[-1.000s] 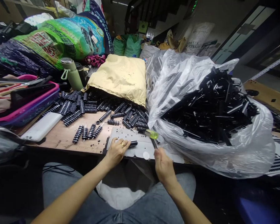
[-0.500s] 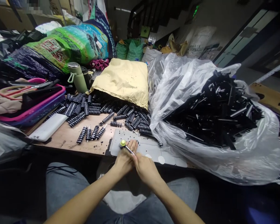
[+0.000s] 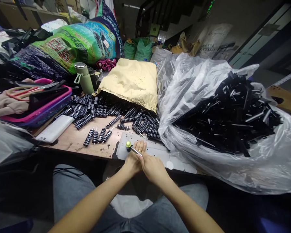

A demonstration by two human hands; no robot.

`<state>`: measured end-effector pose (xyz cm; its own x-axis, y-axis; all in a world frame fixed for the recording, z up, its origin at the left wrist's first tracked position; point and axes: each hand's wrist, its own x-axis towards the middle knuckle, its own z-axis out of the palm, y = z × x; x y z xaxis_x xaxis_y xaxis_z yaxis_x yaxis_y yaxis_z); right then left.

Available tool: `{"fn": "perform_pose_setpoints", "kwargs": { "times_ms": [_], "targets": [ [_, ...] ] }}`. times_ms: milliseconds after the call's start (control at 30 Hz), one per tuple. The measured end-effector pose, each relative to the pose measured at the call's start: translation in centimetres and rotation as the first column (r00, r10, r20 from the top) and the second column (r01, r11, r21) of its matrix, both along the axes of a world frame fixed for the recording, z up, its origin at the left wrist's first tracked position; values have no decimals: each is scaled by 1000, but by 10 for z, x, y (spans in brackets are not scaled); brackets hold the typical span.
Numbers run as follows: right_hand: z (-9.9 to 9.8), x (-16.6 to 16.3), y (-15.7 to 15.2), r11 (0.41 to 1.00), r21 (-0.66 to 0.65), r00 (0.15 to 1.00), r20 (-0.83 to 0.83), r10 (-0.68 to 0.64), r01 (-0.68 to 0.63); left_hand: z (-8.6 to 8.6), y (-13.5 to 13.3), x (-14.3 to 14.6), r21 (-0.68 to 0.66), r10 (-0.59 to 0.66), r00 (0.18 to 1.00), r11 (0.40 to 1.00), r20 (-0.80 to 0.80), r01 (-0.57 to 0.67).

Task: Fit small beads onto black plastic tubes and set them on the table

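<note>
My left hand (image 3: 134,161) lies over the grey plate (image 3: 157,150) at the table's front edge, fingers stretched forward and a ring on one of them. Whatever is under its palm is hidden. Beside and partly across it, my right hand (image 3: 153,166) is closed on a thin metal rod (image 3: 136,151). A round yellow-green knob (image 3: 128,144) shows at the rod's far end, left of my fingers. Several black ribbed rolls with white marks (image 3: 88,138) lie to the left of the plate, some with a thin pin sticking out.
A big clear plastic bag (image 3: 184,84) of black strips (image 3: 223,119) fills the right. Behind the plate, a cream sack (image 3: 131,81) sits beside a heap of rolls (image 3: 143,124). Leftward are a white power bank-like block (image 3: 55,128), a pink basket (image 3: 36,113) and a green flask (image 3: 83,79).
The whole view has shifted slightly, with things appearing a little further right. Both hands stay together over the plate, and the rod remains in my right hand.
</note>
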<state>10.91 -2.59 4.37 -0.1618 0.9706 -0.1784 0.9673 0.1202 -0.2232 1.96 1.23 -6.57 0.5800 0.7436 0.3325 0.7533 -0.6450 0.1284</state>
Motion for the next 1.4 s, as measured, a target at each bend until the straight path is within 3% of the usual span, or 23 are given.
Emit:
{"fn": "perform_pose_setpoints", "kwargs": {
  "times_ms": [100,200,333,400,433,533,600,667,733,800,933,1033,1133,1233,1300,1333,1400],
  "targets": [
    [13,6,-2,990,133,989,-147,-22,41,10,6,0,-46,-22,999,999,28,23],
    [21,18,0,958,263,971,-231,-56,118,28,4,2,-146,73,997,987,29,-68],
    [-6,43,9,959,245,989,-81,-127,144,53,-11,-3,-218,35,999,976,36,-27],
    [-28,53,11,964,212,985,28,-171,162,65,-2,-14,-221,65,994,974,84,-45],
    [-38,56,11,964,201,978,76,-193,174,70,11,-23,-226,153,984,966,91,-129],
    [-53,58,8,957,234,967,142,-210,174,77,75,-53,-230,479,877,859,44,-458],
    [-49,61,9,940,323,986,82,-145,112,74,120,-70,-251,535,844,814,-25,-523],
    [-35,72,19,881,465,996,-18,-86,85,67,153,-80,-286,533,844,800,-64,-527],
    [-17,95,39,779,604,986,-101,-135,168,59,169,-85,-323,509,857,799,-86,-507],
    [-3,127,66,685,663,949,-139,-282,300,53,172,-89,-354,478,873,804,-93,-478],
    [4,175,127,701,642,948,-143,-286,309,53,167,-92,-415,430,900,807,-76,-420],
    [2,182,152,722,638,963,-148,-225,267,57,166,-94,-470,410,911,797,-41,-380],
    [7,174,145,695,677,970,-163,-178,241,62,164,-96,-505,408,913,794,27,-340],
    [7,154,112,655,723,975,-177,-132,220,72,149,-90,-508,465,875,790,134,-342],
    [-2,131,86,668,725,984,-168,-65,168,81,129,-76,-623,520,791,746,323,-236],
    [-9,118,74,694,711,988,-154,-6,115,86,116,-66,-711,549,716,695,431,-104],
    [-25,88,53,730,683,983,-125,134,-12,95,88,-45,-828,600,585,494,546,267]
  ]
}}
